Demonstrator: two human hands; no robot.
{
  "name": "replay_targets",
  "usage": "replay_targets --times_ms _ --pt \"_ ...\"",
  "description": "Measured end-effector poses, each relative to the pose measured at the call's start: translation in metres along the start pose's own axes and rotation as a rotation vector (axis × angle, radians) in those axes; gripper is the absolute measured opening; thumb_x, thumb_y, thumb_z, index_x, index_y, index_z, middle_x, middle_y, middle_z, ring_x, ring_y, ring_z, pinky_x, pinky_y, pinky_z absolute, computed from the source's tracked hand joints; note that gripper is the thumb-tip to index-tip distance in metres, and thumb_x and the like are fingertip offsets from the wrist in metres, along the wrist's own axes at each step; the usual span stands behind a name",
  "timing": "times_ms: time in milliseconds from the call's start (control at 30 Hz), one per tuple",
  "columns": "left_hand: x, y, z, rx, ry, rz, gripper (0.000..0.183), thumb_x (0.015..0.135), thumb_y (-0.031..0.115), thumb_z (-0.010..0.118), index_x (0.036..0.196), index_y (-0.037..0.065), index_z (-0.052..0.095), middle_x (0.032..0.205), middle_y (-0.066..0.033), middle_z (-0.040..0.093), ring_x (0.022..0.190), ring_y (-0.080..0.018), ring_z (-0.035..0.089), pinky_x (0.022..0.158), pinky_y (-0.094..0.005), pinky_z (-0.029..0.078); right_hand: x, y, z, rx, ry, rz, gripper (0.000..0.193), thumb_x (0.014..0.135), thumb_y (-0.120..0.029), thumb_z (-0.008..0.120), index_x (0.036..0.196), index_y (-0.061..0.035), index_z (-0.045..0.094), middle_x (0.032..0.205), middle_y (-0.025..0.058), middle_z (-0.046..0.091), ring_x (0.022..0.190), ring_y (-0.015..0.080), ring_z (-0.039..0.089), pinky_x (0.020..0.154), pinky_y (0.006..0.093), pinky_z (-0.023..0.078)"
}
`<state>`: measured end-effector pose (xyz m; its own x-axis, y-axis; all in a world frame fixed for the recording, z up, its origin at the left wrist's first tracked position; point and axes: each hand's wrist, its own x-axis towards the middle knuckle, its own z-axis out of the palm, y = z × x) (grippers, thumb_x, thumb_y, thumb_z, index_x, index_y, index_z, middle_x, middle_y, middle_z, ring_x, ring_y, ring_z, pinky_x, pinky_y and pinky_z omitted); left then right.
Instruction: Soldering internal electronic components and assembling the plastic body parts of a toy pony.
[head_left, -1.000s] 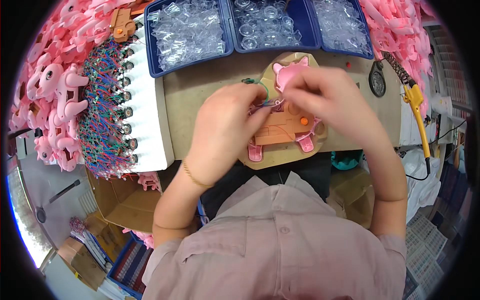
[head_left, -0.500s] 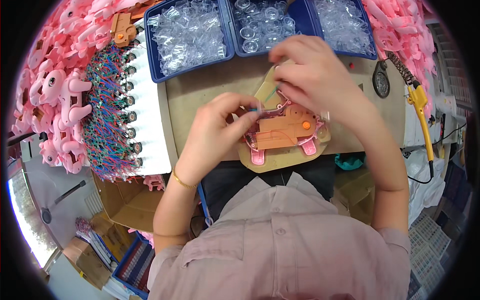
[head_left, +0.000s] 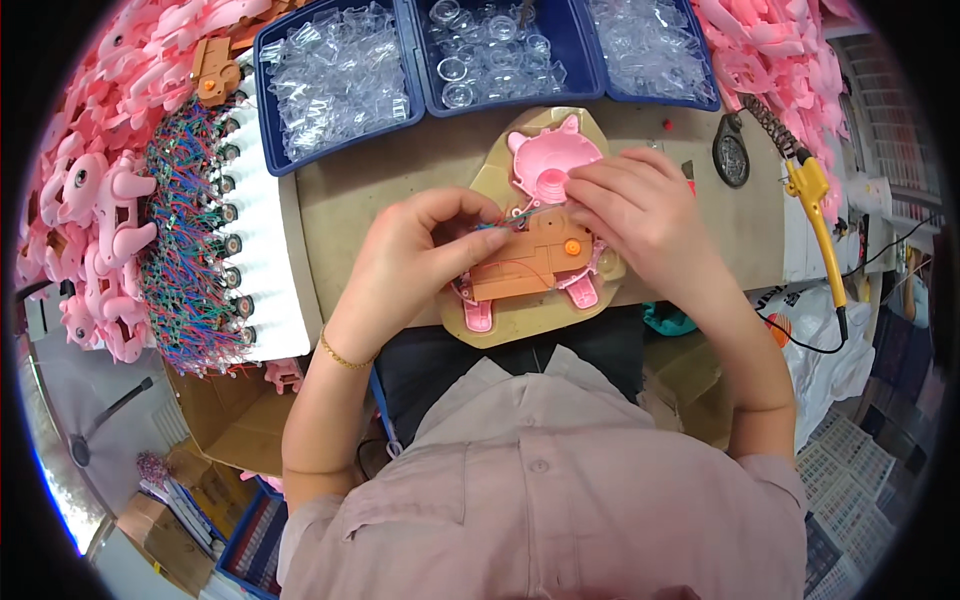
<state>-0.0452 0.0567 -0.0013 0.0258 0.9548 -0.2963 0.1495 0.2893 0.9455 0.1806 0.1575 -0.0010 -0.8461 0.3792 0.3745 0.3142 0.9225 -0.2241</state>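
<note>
A pink animal-shaped toy half-shell (head_left: 545,155) lies open on a tan shaped board (head_left: 520,333), its eared head away from me and its feet toward me. In its body sits an orange gearbox (head_left: 515,265) with a small bright orange knob (head_left: 572,247). My left hand (head_left: 425,235) is closed at the gearbox's upper left, thumb and forefinger pinching a thin blue-green wire (head_left: 535,211). That wire runs across the toy's neck to the fingertips of my right hand (head_left: 640,215), which is closed on its other end. Those right fingertips are partly hidden.
Blue bins (head_left: 345,155) of clear plastic parts line the back. At left, wired circuit boards (head_left: 195,230) lie beside a white foam strip (head_left: 270,260). Pink shells (head_left: 120,190) pile up on both sides. A yellow-handled tool (head_left: 815,195) hangs at right near a black oval object (head_left: 732,150).
My right hand has come down from above the toy's head to its neck, uncovering the pink head. My left hand keeps its pinch at the gearbox. The whole view has shifted slightly.
</note>
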Motion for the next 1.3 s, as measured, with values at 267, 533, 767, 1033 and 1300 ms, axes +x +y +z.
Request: replay_targets --times_ms 267,533,767,1033,1300 --pt "-0.003 0.005 -0.001 -0.039 -0.036 -0.003 0.02 0.086 0.012 0.066 0.097 -0.004 0.064 0.079 -0.0036 0.066 0.066 -0.0047 0.058 0.058 -0.02 0.046 0.009 -0.017 -0.008 0.165 -0.054 0.44 0.018 0.076 -0.012 0.069 0.089 -0.0005 0.064 0.084 0.01 0.057 0.079 0.0275 0.056 0.074 0.0374 0.044" --pt "-0.002 0.001 0.001 -0.013 -0.005 0.003 0.021 0.087 0.013 0.065 0.098 -0.005 0.064 0.081 -0.0036 0.066 0.068 -0.0057 0.058 0.059 -0.0216 0.047 0.019 -0.015 -0.006 0.172 -0.092 0.381 0.015 0.077 -0.008 0.066 0.09 -0.0013 0.063 0.084 0.0096 0.055 0.08 0.0274 0.056 0.071 0.0364 0.045" --pt "0.002 -0.002 -0.001 -0.139 -0.003 -0.028 0.023 0.086 0.015 0.066 0.098 -0.005 0.064 0.082 -0.0031 0.066 0.072 -0.0064 0.059 0.064 -0.0219 0.048 0.031 0.007 0.007 0.205 -0.166 0.117 0.014 0.074 -0.006 0.065 0.087 -0.0021 0.06 0.081 0.0103 0.057 0.078 0.0297 0.056 0.069 0.0384 0.045" --pt "0.003 -0.004 0.0 -0.205 -0.025 -0.006 0.024 0.086 0.015 0.066 0.099 -0.005 0.064 0.082 -0.0032 0.066 0.072 -0.0064 0.059 0.064 -0.022 0.048 0.046 0.003 0.0 0.3 -0.391 0.313 0.012 0.073 -0.003 0.064 0.076 -0.0009 0.053 0.074 0.0122 0.057 0.072 0.0322 0.056 0.064 0.0415 0.044" --pt "0.001 -0.002 0.001 -0.084 0.038 -0.041 0.024 0.086 0.017 0.065 0.097 -0.005 0.065 0.08 -0.003 0.066 0.07 -0.0051 0.057 0.062 -0.0214 0.047 0.014 -0.044 -0.015 0.304 -0.076 0.099 0.018 0.071 -0.008 0.07 0.086 -0.0058 0.061 0.084 0.0058 0.062 0.081 0.0258 0.06 0.074 0.0388 0.046"
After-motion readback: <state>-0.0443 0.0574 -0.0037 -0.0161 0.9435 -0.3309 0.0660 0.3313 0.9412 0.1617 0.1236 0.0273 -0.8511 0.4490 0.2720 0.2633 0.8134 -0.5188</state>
